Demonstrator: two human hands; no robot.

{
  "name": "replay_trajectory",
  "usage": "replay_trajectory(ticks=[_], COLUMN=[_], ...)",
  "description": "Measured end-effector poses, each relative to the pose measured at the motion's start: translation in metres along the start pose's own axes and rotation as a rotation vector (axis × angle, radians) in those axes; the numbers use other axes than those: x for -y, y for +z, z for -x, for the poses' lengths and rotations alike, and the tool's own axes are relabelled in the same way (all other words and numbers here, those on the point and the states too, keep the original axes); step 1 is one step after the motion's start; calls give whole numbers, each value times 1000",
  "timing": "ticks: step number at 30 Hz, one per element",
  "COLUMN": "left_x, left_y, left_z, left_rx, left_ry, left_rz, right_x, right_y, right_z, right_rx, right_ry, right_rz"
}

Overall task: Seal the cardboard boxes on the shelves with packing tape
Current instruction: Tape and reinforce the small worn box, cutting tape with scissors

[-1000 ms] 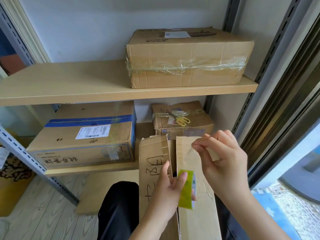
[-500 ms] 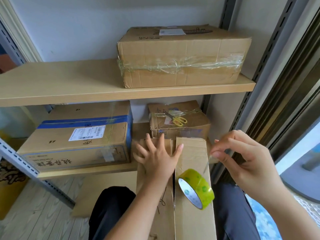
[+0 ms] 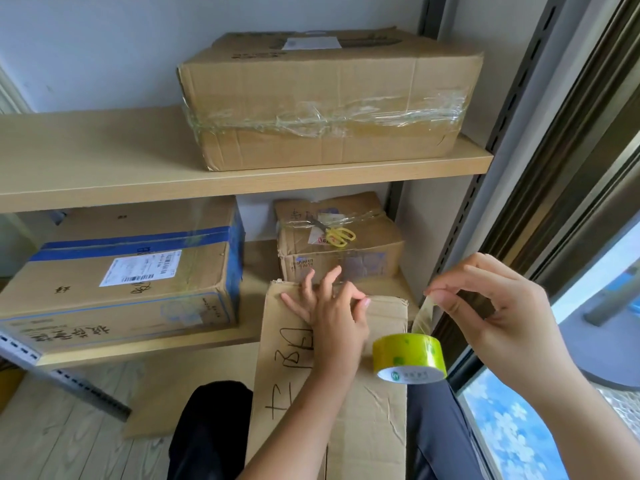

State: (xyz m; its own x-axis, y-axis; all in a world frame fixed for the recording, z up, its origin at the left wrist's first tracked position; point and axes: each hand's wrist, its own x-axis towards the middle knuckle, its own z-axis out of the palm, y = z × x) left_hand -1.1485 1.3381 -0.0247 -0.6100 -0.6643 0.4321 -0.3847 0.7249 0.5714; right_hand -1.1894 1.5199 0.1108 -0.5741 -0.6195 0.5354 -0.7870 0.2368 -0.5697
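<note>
Left hand (image 3: 332,320) now off the tape roll (image 3: 409,358), flattened on the flaps of the lap box (image 3: 370,427). Roll dropped from upright in the fingers to resting on the box's right flap. Right hand (image 3: 495,317) drawn rightward, stretching the clear strip (image 3: 424,315) (pinched at its end).

Yellow-green tape roll (image 3: 409,356) (upright) on box (image 3: 374,420)

Bare forearms, no sleeves; black trousers (image 3: 211,431) on the knees.
</note>
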Motion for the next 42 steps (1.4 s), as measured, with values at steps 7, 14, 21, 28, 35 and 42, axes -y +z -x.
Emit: replay_trajectory(ticks=[7, 14, 21, 28, 35, 42], left_x=[3, 16, 13, 20, 29, 45], left_y=[-11, -41, -56, -55, -55, -56], left_z=[0, -31, -57, -70, -65, -54], left_rx=[22, 283, 522, 612, 511, 279], left_ry=[52, 317, 242, 211, 305, 281], left_rz=[-26, 1, -150, -165, -6, -109], right_x=[21, 59, 45, -22, -33, -49], right_y=[-2, -11, 44, 102, 120, 141], right_z=[-15, -20, -48, -59, -58, -60], right_rx=[168, 514, 508, 478, 325, 226], right_ry=[-64, -133, 2, 188, 197, 219], right_rz=[13, -56, -201, -281, -312, -250])
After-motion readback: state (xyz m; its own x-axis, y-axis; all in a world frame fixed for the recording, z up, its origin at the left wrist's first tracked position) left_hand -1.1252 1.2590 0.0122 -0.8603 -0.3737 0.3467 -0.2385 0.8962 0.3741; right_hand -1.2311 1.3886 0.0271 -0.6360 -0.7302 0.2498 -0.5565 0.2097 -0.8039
